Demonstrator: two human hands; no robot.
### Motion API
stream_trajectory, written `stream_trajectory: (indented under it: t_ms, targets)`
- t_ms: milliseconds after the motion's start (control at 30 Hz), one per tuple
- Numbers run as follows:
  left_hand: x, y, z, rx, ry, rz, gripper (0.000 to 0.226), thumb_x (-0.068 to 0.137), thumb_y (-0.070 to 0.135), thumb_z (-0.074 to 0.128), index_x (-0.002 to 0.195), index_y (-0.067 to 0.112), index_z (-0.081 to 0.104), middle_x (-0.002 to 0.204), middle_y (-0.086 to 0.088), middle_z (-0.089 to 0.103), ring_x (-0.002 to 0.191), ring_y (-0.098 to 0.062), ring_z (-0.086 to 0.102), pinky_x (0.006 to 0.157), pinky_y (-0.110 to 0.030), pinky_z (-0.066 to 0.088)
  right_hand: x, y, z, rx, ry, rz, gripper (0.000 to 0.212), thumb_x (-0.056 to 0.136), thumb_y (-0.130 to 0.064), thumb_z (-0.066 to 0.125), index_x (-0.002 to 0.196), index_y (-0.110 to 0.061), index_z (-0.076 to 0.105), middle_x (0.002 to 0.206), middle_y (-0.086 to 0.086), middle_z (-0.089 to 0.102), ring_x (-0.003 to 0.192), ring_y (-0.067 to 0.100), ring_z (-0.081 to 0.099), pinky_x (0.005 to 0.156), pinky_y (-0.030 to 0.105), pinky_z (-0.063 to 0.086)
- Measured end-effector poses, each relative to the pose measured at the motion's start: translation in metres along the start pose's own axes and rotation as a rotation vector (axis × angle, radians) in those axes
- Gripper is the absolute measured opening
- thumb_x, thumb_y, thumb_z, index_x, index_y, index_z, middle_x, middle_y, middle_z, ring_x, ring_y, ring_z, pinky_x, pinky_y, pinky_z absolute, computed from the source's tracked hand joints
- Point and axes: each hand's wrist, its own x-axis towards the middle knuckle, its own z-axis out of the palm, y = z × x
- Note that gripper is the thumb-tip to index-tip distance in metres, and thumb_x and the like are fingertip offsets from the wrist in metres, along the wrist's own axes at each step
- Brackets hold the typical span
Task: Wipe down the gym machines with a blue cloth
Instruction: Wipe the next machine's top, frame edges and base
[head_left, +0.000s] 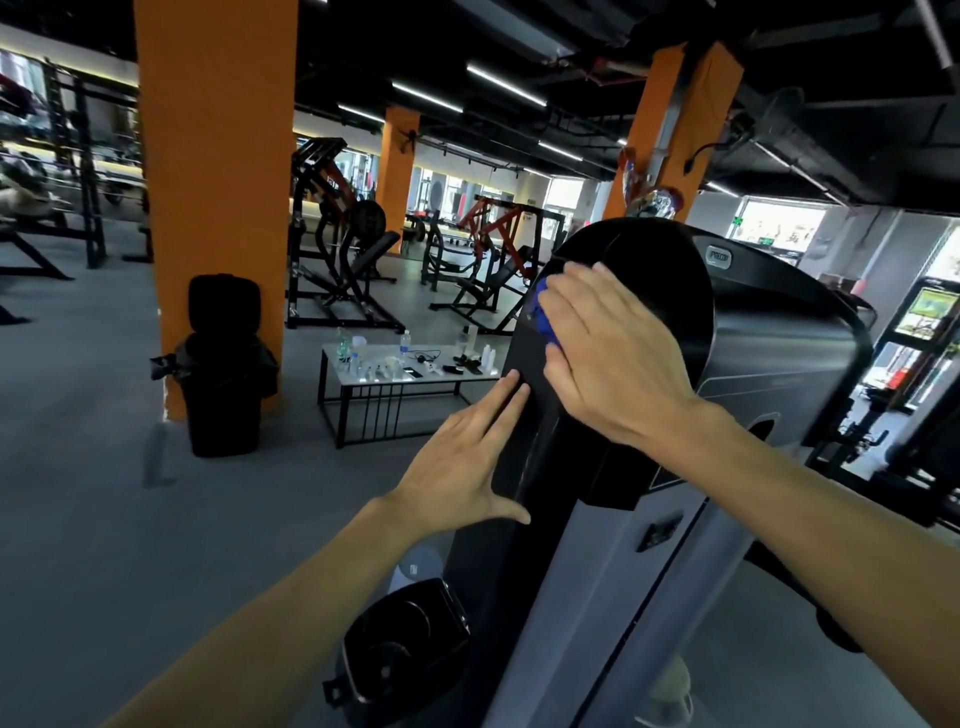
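The right hand (615, 358) presses a blue cloth (544, 317) flat-fingered against the gym machine's black shroud (649, 291). At seven o'clock, the left hand (467, 462) rests spread on its edge. The logo at one o'clock is unreadable. Open floor (104, 467) lies at nine o'clock.

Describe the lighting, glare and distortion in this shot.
Head view: the windows at the back are blown out white, the ceiling is dark; wide-angle bending leans the orange pillars; soft sheen on the black machine where the right hand presses the blue cloth; left hand sharp.
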Motion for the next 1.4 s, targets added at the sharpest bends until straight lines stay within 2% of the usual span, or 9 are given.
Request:
stream_trajectory:
  t_ms: [167,267,433,533,767,1000,1133,1233,1400]
  targets:
    - [-0.009,-0.002,0.007,-0.017,-0.041,-0.015,0.147,0.066,0.068,0.086,0.166,0.015,-0.008,0.172,0.004,-0.024,0.159,-0.018,0.011,0.129,-0.036,0.018,-0.082,-0.043,0.037,-0.096,-0.142,-0.295,0.076,0.096,-0.04,0.044,0.157,0.003,0.03,0.166,0.022,0.024,0.157,0.034,0.014,0.129,0.047,0.008]
    - [-0.021,-0.007,0.015,0.011,-0.074,-0.024,0.146,0.07,0.068,0.084,0.164,0.014,-0.013,0.169,0.005,-0.031,0.16,-0.012,-0.003,0.13,-0.032,0.012,-0.089,-0.037,0.046,-0.184,-0.156,-0.402,0.074,0.096,-0.036,0.042,0.159,0.001,0.026,0.168,0.02,0.019,0.158,0.033,0.011,0.129,0.047,0.003]
    - [-0.028,-0.008,0.025,0.026,-0.077,-0.048,0.144,0.072,0.066,0.084,0.163,0.015,-0.016,0.171,0.0,-0.027,0.159,-0.019,0.009,0.128,-0.029,0.013,-0.04,-0.011,0.024,-0.179,-0.014,-0.209,0.066,0.096,-0.028,0.038,0.155,0.002,0.036,0.164,0.019,0.03,0.156,0.032,0.018,0.129,0.047,0.009]
    - [-0.032,-0.005,0.035,-0.015,-0.052,-0.066,0.146,0.068,0.062,0.089,0.165,0.014,-0.01,0.173,-0.001,-0.021,0.158,-0.022,0.017,0.126,-0.034,0.022,-0.058,-0.031,0.036,-0.091,-0.001,-0.126,0.071,0.094,-0.028,0.039,0.157,0.003,0.028,0.167,0.02,0.023,0.158,0.033,0.011,0.129,0.049,0.011]
    - [-0.065,-0.007,0.055,-0.04,-0.163,-0.132,0.138,0.077,0.058,0.084,0.164,0.018,-0.016,0.167,0.007,-0.035,0.158,-0.018,0.016,0.127,-0.03,0.017,-0.119,-0.065,0.079,-0.167,-0.145,-0.428,0.072,0.1,-0.029,0.039,0.16,0.003,0.017,0.169,0.019,0.014,0.158,0.032,0.009,0.129,0.046,0.005]
    - [-0.077,0.004,0.065,-0.071,-0.211,-0.211,0.135,0.084,0.054,0.08,0.16,0.021,-0.026,0.164,0.011,-0.041,0.15,-0.019,0.025,0.122,-0.028,0.019,-0.095,-0.051,0.063,-0.171,0.045,-0.191,0.059,0.103,-0.007,0.007,0.16,0.004,0.012,0.17,0.019,0.011,0.158,0.033,0.005,0.129,0.046,0.008]
    - [-0.087,0.002,0.074,-0.074,-0.234,-0.198,0.134,0.082,0.051,0.082,0.163,0.021,-0.021,0.167,0.009,-0.036,0.151,-0.018,0.028,0.123,-0.033,0.027,-0.149,-0.106,0.1,-0.162,-0.103,-0.349,0.06,0.104,-0.018,0.02,0.159,0.007,0.014,0.168,0.023,0.014,0.157,0.037,0.008,0.129,0.047,0.004]
    - [-0.106,0.001,0.081,-0.054,-0.302,-0.188,0.129,0.085,0.051,0.078,0.163,0.019,-0.019,0.167,0.007,-0.035,0.157,-0.012,0.011,0.125,-0.033,0.025,-0.153,-0.112,0.101,-0.207,-0.201,-0.43,0.063,0.102,-0.019,0.018,0.159,0.007,0.014,0.168,0.023,0.015,0.157,0.037,0.012,0.127,0.048,0.0]
    - [-0.128,-0.001,0.092,-0.029,-0.38,-0.18,0.125,0.087,0.051,0.075,0.163,0.018,-0.019,0.166,0.008,-0.034,0.159,-0.009,-0.004,0.124,-0.029,0.018,-0.11,-0.074,0.077,-0.182,-0.018,-0.21,0.062,0.102,-0.007,-0.006,0.159,0.007,0.012,0.168,0.021,0.014,0.157,0.035,0.012,0.129,0.046,0.008]
